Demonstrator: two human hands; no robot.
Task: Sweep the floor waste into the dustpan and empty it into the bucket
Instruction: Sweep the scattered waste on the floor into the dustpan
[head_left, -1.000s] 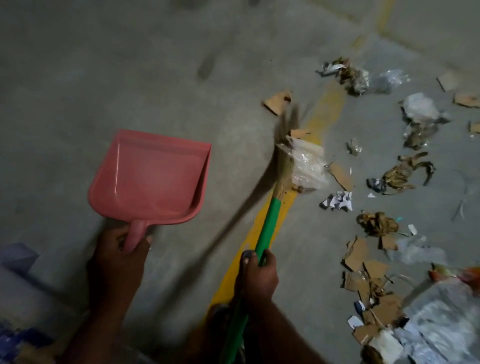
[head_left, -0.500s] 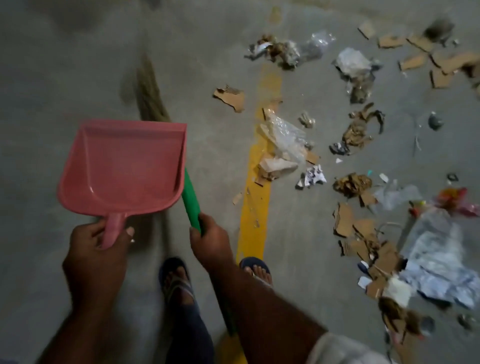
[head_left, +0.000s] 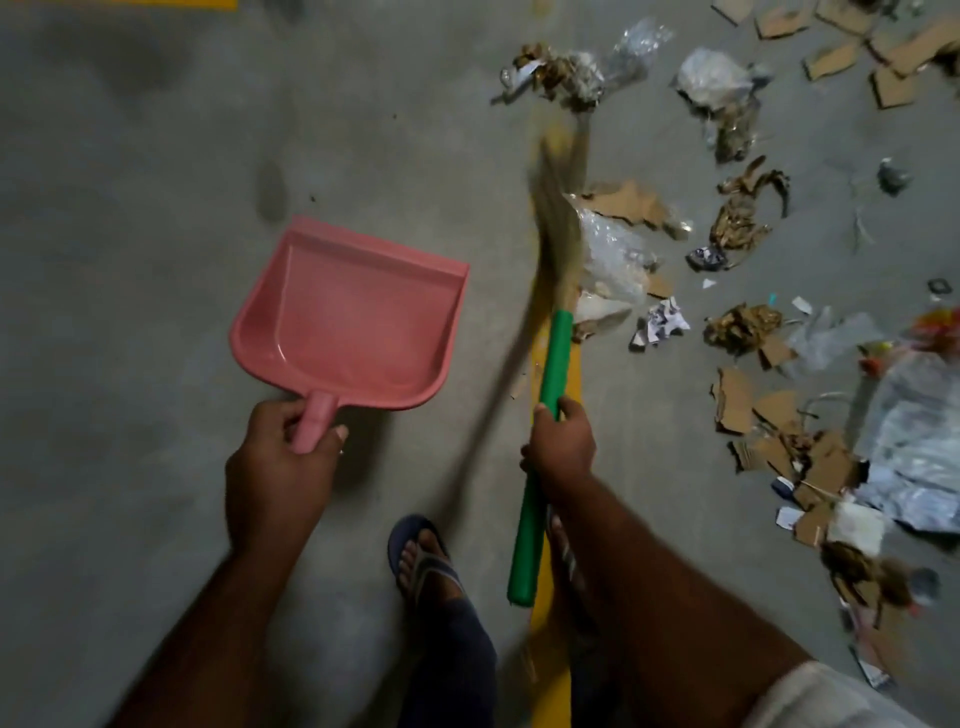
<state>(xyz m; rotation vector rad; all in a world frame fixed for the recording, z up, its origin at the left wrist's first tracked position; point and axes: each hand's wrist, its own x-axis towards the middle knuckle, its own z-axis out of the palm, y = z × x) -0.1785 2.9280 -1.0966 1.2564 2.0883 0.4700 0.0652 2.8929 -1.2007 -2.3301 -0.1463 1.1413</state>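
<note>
Head view, looking down. Bare grey concrete floor (head_left: 156, 260) lay open to the left of and beyond the pink dustpan (head_left: 353, 317). The waste was confined to the right of the picture, mostly to the right of the yellow floor line (head_left: 550, 623).

A narrow strip of bare floor separated the dustpan's right wall from the broom (head_left: 553, 353). The nearest waste lay just beside the bristles (head_left: 558, 208) on their right: a clear plastic bag (head_left: 608, 249), torn cardboard (head_left: 628, 200) and a crumpled printed paper (head_left: 662, 322). A larger heap of cardboard and plastic sheet (head_left: 810, 467) lay well apart, at the right edge.

The dustpan's long axis ran from its handle, nearest the person, away and slightly to the right. Its straight open lip formed the far edge, and its hollow faced up toward the camera. A shadow under its near edge suggested it was off the floor. The left hand (head_left: 283, 457) held the handle, with fingers curled round it and the thumb lying on its right side.

The broom's long axis ran almost straight away from the person, roughly along the yellow line. The butt of its green handle was near the sandalled foot (head_left: 423, 561). The bristles pointed away and were blurred, with their tips close to a far cluster of paper and plastic (head_left: 566, 78). The right hand (head_left: 561, 447) gripped the green handle about midway, with fingers wrapped fully round it.
</note>
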